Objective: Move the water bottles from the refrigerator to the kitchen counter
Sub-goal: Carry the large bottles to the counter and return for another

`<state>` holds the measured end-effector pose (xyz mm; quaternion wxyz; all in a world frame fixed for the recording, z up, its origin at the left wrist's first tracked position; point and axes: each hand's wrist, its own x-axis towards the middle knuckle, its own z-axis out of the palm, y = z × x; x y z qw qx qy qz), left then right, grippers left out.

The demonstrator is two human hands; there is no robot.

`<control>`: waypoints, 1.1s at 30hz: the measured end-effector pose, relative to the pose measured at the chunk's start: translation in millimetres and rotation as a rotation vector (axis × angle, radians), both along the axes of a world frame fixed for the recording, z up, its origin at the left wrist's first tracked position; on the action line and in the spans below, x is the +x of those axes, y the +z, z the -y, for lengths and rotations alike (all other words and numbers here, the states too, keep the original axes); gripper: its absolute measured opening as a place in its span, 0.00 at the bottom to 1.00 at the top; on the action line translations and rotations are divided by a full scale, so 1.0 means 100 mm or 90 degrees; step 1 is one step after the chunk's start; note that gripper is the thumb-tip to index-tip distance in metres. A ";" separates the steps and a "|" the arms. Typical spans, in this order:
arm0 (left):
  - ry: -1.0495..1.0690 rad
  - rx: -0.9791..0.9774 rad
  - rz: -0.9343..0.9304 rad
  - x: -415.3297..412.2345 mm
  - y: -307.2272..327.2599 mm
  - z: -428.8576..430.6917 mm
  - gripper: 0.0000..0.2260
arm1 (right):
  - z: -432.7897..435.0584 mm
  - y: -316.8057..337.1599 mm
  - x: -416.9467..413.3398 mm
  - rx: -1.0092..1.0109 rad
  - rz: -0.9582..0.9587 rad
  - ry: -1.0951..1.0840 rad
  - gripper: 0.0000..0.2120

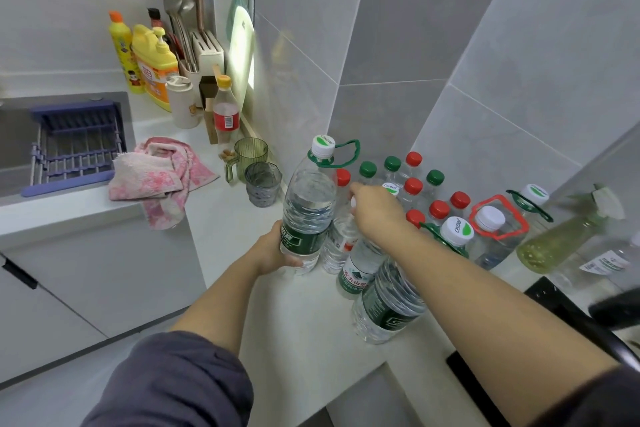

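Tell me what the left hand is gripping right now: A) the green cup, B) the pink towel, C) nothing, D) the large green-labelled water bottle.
D: the left hand wraps around the lower body of the large green-labelled water bottle, holding it upright.

Left hand (273, 251) round a large bottle (308, 204), right hand (375, 213) round a smaller bottle (337, 246) beside it.

Grey tiled walls (415, 28) meet white cabinets (69, 288).

White counter (298, 329): water bottles (412, 191) clustered by wall, 2 cups (258, 166), pink towel (156, 173), detergent (156, 69).
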<state>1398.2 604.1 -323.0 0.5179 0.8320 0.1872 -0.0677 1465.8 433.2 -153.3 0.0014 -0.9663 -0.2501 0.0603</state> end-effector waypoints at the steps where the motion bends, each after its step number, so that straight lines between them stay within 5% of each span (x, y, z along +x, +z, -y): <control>1: 0.004 0.001 -0.003 0.00 0.00 0.02 0.42 | 0.00 -0.01 0.01 0.001 0.002 0.008 0.15; 15: 0.220 0.056 0.032 -0.15 -0.03 0.72 0.32 | 0.03 -0.03 0.01 -0.023 0.028 -0.012 0.16; 18: 0.181 0.055 0.026 -0.17 -0.04 0.66 0.34 | 0.05 0.01 -0.06 -0.060 -0.009 -0.092 0.23; 24: 0.117 0.062 0.034 -0.29 -0.10 0.43 0.35 | 0.11 0.06 -0.16 -0.244 -0.032 -0.094 0.17; 33: 0.168 0.138 0.024 -0.29 -0.06 0.58 0.30 | 0.11 0.07 -0.20 -0.251 -0.012 -0.069 0.16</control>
